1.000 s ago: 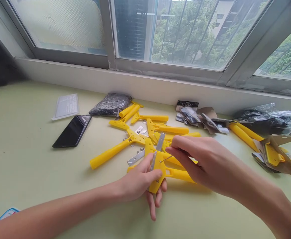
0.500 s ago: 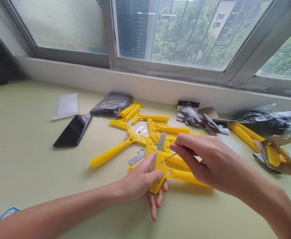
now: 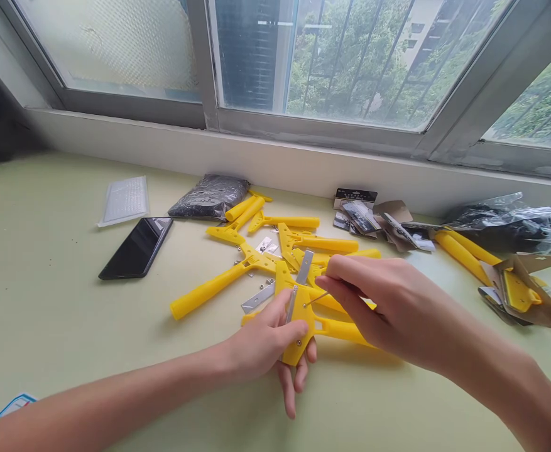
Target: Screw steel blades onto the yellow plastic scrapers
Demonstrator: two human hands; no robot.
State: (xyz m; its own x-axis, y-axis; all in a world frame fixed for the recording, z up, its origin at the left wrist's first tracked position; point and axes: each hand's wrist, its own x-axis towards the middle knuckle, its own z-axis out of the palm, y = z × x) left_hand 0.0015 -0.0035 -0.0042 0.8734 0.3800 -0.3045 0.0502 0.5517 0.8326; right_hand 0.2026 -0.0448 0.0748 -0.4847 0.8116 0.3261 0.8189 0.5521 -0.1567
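Observation:
My left hand [image 3: 275,333] is closed around the head of a yellow scraper [image 3: 341,328], thumb on top and fingers beneath. A metal blade strip lies along the near-left edge of that head, and two small screws show on its face. Between the fingertips of my right hand [image 3: 364,292] is a thin metal hex key [image 3: 316,299]; its tip meets the upper screw [image 3: 305,306]. My right hand hides the key's other end. Just behind the hands lie more yellow scrapers [image 3: 209,290] and loose blades [image 3: 259,297].
Left on the green table [image 3: 68,345] are a black phone [image 3: 136,248] and a clear plastic packet [image 3: 124,201]. A dark bag [image 3: 209,196] rests by the sill. Rightward are card packets [image 3: 362,216], a cardboard sleeve [image 3: 523,292] around a yellow scraper, and a plastic-wrapped black bundle [image 3: 506,223].
My right hand has shifted slightly left and turned a little with the hex key. The left hand keeps its hold on the scraper, and the view has moved slightly.

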